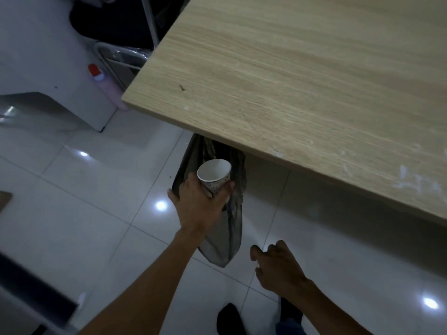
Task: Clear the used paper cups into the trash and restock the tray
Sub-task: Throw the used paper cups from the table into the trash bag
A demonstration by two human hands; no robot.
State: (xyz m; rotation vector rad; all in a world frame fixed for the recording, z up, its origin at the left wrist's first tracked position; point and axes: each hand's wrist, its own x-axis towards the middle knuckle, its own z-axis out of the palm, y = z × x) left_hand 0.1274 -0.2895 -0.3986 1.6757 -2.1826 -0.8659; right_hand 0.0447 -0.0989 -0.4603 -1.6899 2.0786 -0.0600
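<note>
Head view: my left hand (198,201) grips the paper cup (214,176) against the trash bag (225,243), which hangs just beyond it under the tabletop (290,81). My right hand (275,267), nearer me, is loosely curled and holds nothing.

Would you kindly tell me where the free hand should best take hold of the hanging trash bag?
Probably the upper right rim of the trash bag, just under the table edge, approached by the right hand from the right. The bag hangs limp and narrow, and the left hand with the paper cup occupies its left side.
</note>
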